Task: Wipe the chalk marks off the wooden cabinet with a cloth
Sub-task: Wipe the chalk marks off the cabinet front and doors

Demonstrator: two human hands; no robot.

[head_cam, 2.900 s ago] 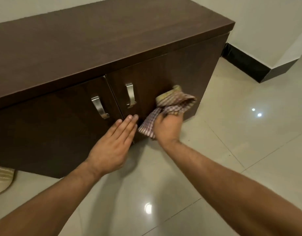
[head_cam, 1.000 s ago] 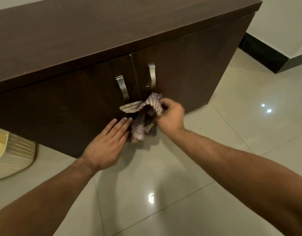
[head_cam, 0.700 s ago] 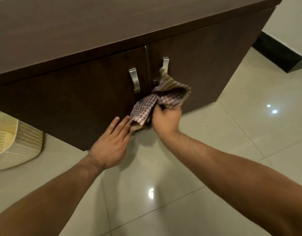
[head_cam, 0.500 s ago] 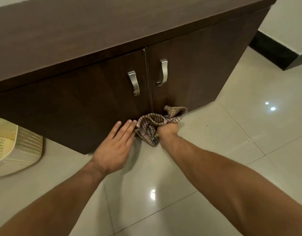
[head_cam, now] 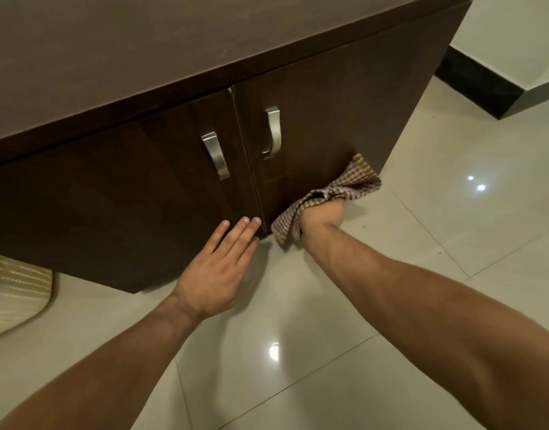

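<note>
My right hand (head_cam: 321, 217), gripping the cloth (head_cam: 335, 193), has slid right to the cabinet (head_cam: 143, 72) door's bottom corner. My left hand (head_cam: 217, 268) stays flat against the other door's lower edge; bare floor (head_cam: 453, 243) lies rightward.

No text, label, brand, number or sign can be read on anything in view.
</note>
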